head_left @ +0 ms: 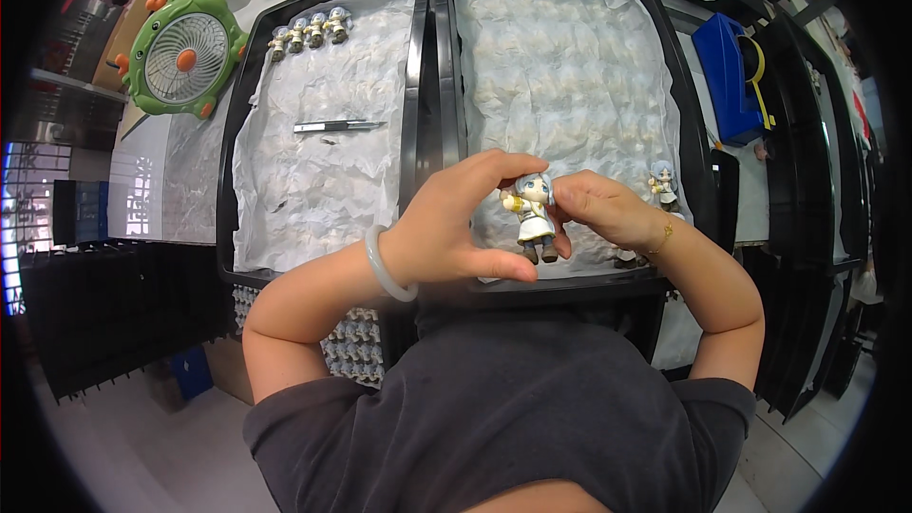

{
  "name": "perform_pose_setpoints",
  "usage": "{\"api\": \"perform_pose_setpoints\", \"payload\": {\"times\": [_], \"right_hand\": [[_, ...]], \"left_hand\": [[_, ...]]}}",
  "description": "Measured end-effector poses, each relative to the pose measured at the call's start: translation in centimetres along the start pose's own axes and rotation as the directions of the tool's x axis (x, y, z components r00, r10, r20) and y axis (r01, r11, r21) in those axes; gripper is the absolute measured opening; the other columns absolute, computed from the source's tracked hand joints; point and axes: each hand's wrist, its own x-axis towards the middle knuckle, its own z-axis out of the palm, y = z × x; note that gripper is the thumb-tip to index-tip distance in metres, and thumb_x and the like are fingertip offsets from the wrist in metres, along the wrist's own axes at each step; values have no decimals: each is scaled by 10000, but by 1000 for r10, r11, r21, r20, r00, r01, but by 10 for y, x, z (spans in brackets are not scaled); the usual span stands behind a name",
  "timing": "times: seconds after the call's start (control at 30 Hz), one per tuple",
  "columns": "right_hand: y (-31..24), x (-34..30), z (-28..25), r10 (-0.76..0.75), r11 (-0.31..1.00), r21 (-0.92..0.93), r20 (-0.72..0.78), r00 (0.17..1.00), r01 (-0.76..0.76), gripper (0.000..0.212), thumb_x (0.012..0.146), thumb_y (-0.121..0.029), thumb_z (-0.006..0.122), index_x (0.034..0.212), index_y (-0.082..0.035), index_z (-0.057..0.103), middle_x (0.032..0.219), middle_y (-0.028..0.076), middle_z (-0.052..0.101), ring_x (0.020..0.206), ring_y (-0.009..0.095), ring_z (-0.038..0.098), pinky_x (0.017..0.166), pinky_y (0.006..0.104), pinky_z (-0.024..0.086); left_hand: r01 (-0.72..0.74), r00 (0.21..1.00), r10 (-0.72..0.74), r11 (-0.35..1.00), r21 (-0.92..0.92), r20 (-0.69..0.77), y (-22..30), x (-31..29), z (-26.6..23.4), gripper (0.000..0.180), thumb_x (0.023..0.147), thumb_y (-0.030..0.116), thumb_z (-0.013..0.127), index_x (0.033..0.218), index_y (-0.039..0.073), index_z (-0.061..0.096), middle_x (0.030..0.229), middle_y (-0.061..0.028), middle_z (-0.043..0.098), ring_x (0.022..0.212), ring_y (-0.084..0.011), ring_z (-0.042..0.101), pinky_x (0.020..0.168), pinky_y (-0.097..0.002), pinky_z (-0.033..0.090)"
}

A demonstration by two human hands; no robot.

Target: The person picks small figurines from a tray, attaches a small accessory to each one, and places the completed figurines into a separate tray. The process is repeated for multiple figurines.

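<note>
A small figurine (534, 228) with pale blue-grey hair, a white coat with gold trim and dark boots is upright between my hands, facing up. My left hand (442, 218), with a pale bangle at its wrist, curves around it; the fingers reach its head and the thumb lies by its boots. My right hand (608, 214) pinches it at the hair and side, its other fingers partly hidden behind. Just past my right hand, a similar figurine (663, 185) lies on the tray's paper. Part of another is visible below my right wrist.
Two black trays lined with white paper lie side by side, the left tray (414, 57) and right tray (684, 85). On the left paper are a pen-shaped knife (337, 125) and several figurines (313, 28). A green fan (185, 57) stands left; a blue tape dispenser (727, 81) stands right.
</note>
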Motion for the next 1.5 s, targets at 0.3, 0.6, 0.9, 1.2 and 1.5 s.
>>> {"api": "perform_pose_setpoints", "payload": {"times": [0.3, 0.6, 0.9, 1.2, 1.5], "right_hand": [[5, 1, -1, -31, 996, -79, 15, 999, 32, 477, 891, -441, 412, 939, 10, 561, 697, 53, 553, 587, 108, 542, 568, 227, 454], [-3, 1, 2, -43, 997, -73, -65, 997, 38, 347, 912, -318, 432, 742, -32, 531, 605, 4, 508, 574, 74, 482, 557, 222, 398], [-14, -5, -6, -264, 921, -353, -259, 929, 163, 382, 898, -314, 432, 641, -34, 471, 566, 18, 483, 537, 99, 465, 535, 238, 383], [-18, 4, -15, -345, 760, -639, -242, 907, 119, 345, 879, -295, 450, 681, -22, 519, 526, 69, 480, 485, 156, 463, 497, 273, 380], [-21, -2, -21, -288, 743, -669, -315, 904, 3, 320, 868, -317, 453, 764, -46, 588, 660, 129, 579, 630, 275, 555, 607, 359, 420]], "left_hand": [[-95, 994, 104, 974, 204, -31, 8, -1, 3, 859, 496, 511, 764, 1091, -40, 482, 883, -132, 539, 748, -259, 540, 656, -301, 435], [-121, 990, 134, 967, 223, -48, 7, 0, 6, 821, 500, 421, 800, 1111, -21, 476, 935, -144, 555, 809, -276, 566, 702, -309, 453], [322, 944, -328, 938, -131, -30, 0, 19, -36, 716, 594, 44, 705, 1217, 52, 353, 1137, -44, 436, 969, -144, 512, 846, -310, 428], [401, 894, -95, 609, 685, -438, -178, 36, -203, 612, 521, 129, 705, 1093, 74, 495, 1034, -127, 497, 992, -296, 499, 845, -353, 421], [504, 864, -245, 378, 777, -440, -229, 53, -185, 518, 524, 116, 632, 1027, 98, 508, 848, -126, 589, 834, -329, 564, 710, -409, 438]]}}
